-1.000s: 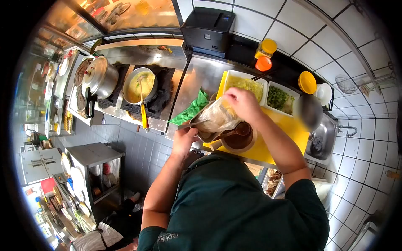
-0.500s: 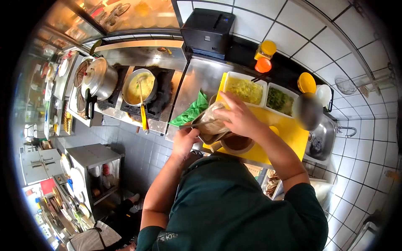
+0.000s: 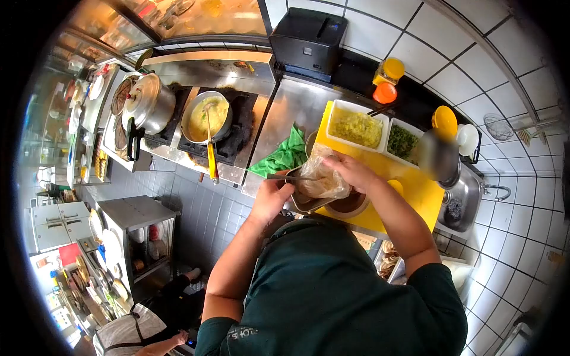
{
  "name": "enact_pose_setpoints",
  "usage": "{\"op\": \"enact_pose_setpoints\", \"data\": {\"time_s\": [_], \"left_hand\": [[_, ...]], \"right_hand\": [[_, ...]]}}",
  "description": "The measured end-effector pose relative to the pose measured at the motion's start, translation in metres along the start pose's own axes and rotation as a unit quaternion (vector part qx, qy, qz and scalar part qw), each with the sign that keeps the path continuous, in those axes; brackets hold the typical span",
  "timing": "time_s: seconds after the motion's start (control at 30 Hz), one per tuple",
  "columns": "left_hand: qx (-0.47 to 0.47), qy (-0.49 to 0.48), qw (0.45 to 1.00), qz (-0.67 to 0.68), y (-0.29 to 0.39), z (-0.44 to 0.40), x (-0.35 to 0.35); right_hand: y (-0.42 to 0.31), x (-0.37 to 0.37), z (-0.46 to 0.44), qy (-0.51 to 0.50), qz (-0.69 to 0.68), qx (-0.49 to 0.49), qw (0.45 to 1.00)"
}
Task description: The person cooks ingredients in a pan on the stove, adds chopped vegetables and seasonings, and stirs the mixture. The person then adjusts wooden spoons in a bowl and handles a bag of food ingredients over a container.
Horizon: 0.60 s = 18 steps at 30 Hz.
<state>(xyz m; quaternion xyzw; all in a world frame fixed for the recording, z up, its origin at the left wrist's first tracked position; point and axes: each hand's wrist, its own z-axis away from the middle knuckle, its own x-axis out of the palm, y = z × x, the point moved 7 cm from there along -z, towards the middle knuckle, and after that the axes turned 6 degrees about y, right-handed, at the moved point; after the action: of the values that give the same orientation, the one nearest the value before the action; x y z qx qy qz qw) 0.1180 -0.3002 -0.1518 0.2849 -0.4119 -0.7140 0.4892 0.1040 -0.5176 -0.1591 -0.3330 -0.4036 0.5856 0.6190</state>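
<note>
My left hand (image 3: 274,197) is closed on the left edge of a metal container (image 3: 306,202), with the handle of a metal utensil (image 3: 291,177) at its fingers. My right hand (image 3: 354,172) grips a clear plastic bag (image 3: 325,180), which sits partly in and over that container. Under my right wrist, a round pot of brown contents (image 3: 349,204) is partly hidden by the bag. A green cloth (image 3: 282,155) lies left of the container. Beyond my right hand, white trays of chopped yellow-green (image 3: 356,127) and dark green food (image 3: 404,141) stand on the yellow board (image 3: 418,202).
On the stove, a pan of yellow food (image 3: 206,120) holds a yellow-handled ladle (image 3: 212,160), beside a lidded pot (image 3: 155,107). A sink (image 3: 462,204) is at the right. Another person's arm (image 3: 163,344) shows at the lower left, near a metal cabinet (image 3: 135,212).
My right hand has lowered from above the bag and closed on its right side. The bag now spreads further over the container and pot. The whole view has shifted slightly.
</note>
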Motion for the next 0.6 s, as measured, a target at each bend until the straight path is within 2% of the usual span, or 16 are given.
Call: {"op": "enact_pose_setpoints", "data": {"time_s": [0.13, 0.23, 0.27, 0.33, 0.4, 0.5, 0.53, 0.6], "left_hand": [[0.004, -0.028, 0.999, 0.015, -0.005, -0.001, -0.004], [0.115, 0.085, 0.983, 0.115, 0.020, 0.005, -0.011], [0.152, 0.061, 0.979, 0.119, 0.021, 0.001, -0.015], [0.261, 0.040, 0.961, -0.077, 0.038, 0.008, -0.020], [0.334, 0.013, 0.915, -0.225, 0.050, 0.017, -0.009], [0.305, 0.154, 0.923, -0.177, 0.064, 0.031, -0.009], [0.343, 0.194, 0.911, -0.125, 0.061, 0.028, -0.014], [0.253, 0.195, 0.947, -0.043, 0.041, 0.016, -0.026]], "right_hand": [[0.025, -0.004, -0.002, 0.021, 0.006, -0.020, 1.000], [0.029, -0.008, -0.003, 0.035, 0.048, -0.042, 0.997], [0.029, -0.008, -0.003, 0.034, 0.063, -0.051, 0.996], [0.033, -0.011, -0.004, 0.062, 0.089, -0.057, 0.993], [0.035, -0.011, -0.005, 0.080, 0.080, -0.044, 0.993], [0.024, -0.006, -0.002, 0.092, 0.037, -0.019, 0.995], [0.017, -0.003, 0.000, 0.098, 0.035, -0.023, 0.994], [0.015, -0.002, 0.000, 0.105, 0.023, -0.030, 0.994]]}}
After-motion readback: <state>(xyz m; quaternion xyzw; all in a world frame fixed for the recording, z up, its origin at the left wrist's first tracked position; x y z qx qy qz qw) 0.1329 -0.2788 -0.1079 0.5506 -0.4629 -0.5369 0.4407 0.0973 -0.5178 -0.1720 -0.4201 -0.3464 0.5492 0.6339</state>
